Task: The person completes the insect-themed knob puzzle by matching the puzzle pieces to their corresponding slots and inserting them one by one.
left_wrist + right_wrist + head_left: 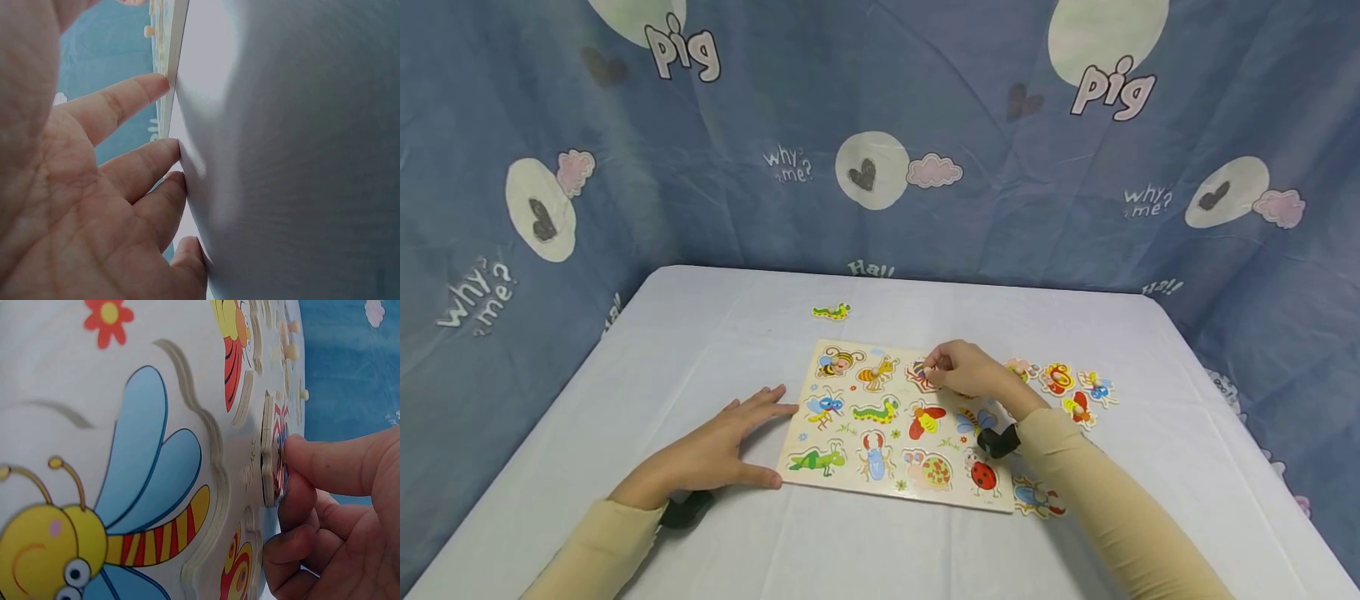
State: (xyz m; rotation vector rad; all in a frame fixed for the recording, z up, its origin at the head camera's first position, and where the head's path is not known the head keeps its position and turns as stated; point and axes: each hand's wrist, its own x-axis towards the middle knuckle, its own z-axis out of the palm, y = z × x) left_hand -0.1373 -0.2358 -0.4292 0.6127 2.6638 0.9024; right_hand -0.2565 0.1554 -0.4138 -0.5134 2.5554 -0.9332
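Observation:
A wooden insect puzzle board (pixel 850 482) lies flat on the white table. My right hand (pixel 970 369) pinches a spider puzzle piece (pixel 916 377) between thumb and fingers at the board's upper row. In the right wrist view the spider piece (pixel 274 459) stands slightly proud of the board's surface, with the fingers partly hiding it. My left hand (pixel 707 454) rests by the board's left side, fingers spread and straight. Its index fingertip and thumb touch the left edge. The left wrist view shows these fingertips (pixel 164 84) along the board's side.
A loose caterpillar piece (pixel 832 312) lies behind the board. Several loose pieces, among them a red winged bug (pixel 1078 408) and a blue winged insect (pixel 1099 388), lie to its right. A stag beetle piece (pixel 1036 497) sits beside the lower right corner, near my right forearm.

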